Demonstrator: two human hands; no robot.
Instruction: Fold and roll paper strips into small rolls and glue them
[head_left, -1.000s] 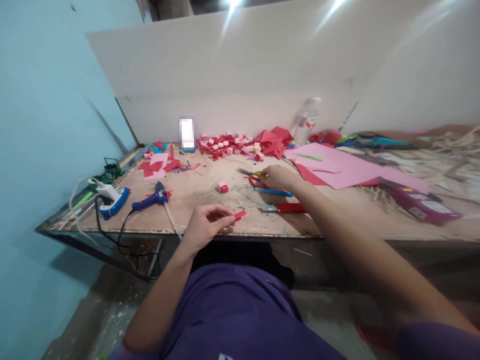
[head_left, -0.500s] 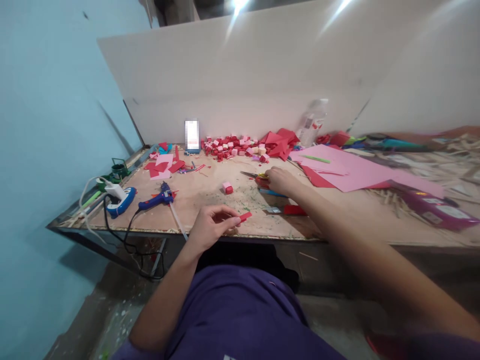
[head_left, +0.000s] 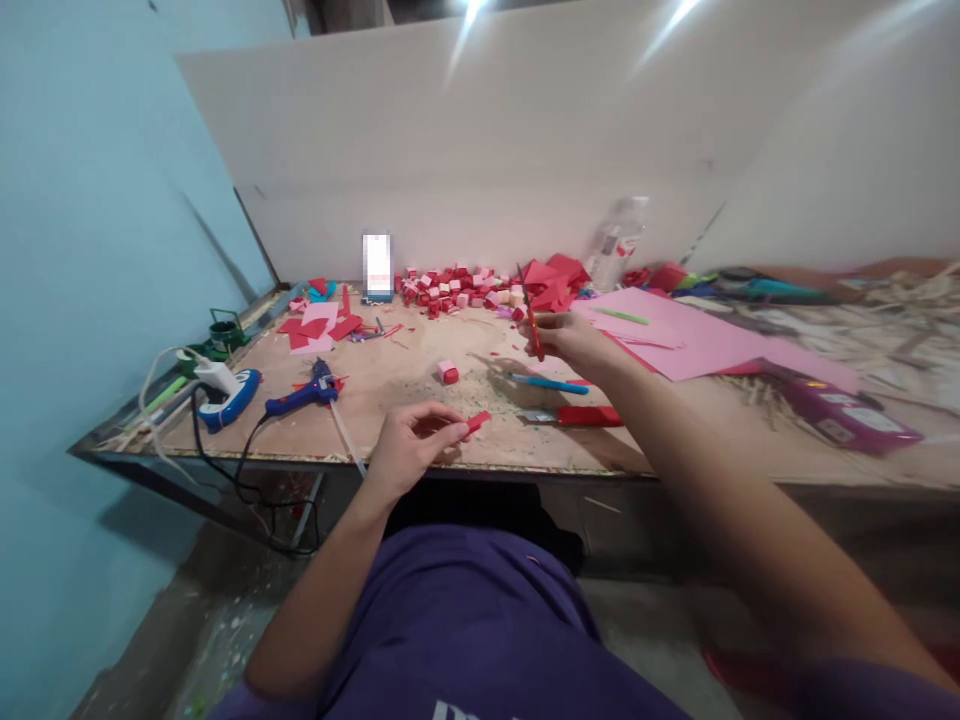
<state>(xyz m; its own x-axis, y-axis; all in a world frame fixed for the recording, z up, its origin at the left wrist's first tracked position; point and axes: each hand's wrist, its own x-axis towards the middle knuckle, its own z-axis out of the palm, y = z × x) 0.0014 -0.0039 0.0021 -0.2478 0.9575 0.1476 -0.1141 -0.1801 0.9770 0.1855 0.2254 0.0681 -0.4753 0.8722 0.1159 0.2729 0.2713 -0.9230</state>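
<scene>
Near the table's front edge, my left hand (head_left: 411, 440) pinches a small red paper strip (head_left: 478, 423) between thumb and fingers. My right hand (head_left: 570, 338) grips scissors (head_left: 533, 320) by their handles, blades pointing up and away above the table. Between and beyond the hands lies a small pink and red cube (head_left: 448, 372). Beneath my right hand are a blue pen-like tool (head_left: 551, 384) and a red-handled cutter (head_left: 589, 416). A pile of pink and red cubes (head_left: 457, 290) stands at the back.
A blue glue gun (head_left: 300, 395) and a power strip (head_left: 231, 400) with cables are on the left. A phone (head_left: 378, 265) leans at the back, near a clear bottle (head_left: 616, 245). Pink sheets (head_left: 697, 335) and a purple packet (head_left: 851, 415) lie to the right.
My right hand has lifted the scissors off the table, turning their blades from pointing left to pointing up. My left hand still holds the red strip.
</scene>
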